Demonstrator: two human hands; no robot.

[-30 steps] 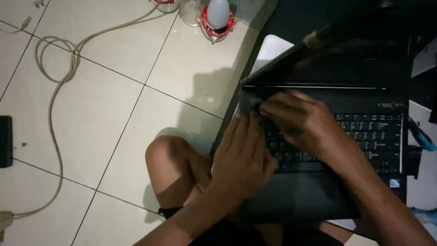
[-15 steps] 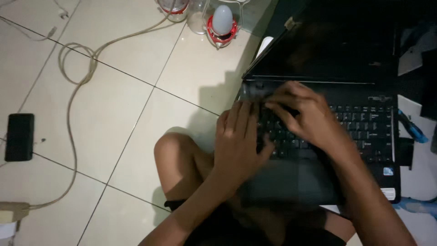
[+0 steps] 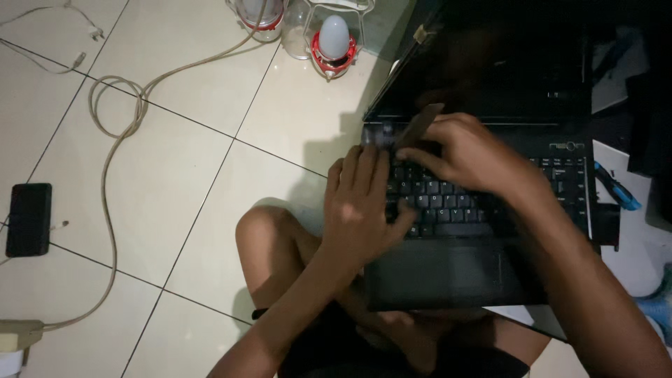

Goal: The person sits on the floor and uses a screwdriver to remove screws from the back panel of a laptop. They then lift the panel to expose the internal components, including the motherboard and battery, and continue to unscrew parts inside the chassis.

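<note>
On the person's lap, propped over the bent knee, sat the open black laptop (image 3: 483,231) with its dark screen tilted back, right of centre in the head view. Right hand (image 3: 469,157) was curled over the top rows of the black keyboard (image 3: 448,203), fingertips pinching a thin flat dark strip (image 3: 418,126) that stuck up at an angle toward the hinge; what the strip was, I couldn't tell. Left hand (image 3: 360,210) lay flat with fingers spread and together-ish along the keyboard's left edge, palm pressing down, holding nothing. Change over the last second: right hand moved from flat on the upper-left keys to a raised pinch, and the strip only showed clear of the hand in the latest frame; left hand stayed planted on the same edge. My read: left hand was bracing the machine while the right lifted or pried something at the top of the keyboard, so the work had gone from feeling around to pulling. Camera also drifted, floor showed more on the left. Further out on the pale tiled floor (image 3: 175,175): a looped beige cable (image 3: 112,112), a black phone (image 3: 28,219) lying flat well apart to the left, a white bulb in a red holder (image 3: 334,40) near the laptop's far corner, and a blue-handled tool (image 3: 616,192) just right of the laptop.
</note>
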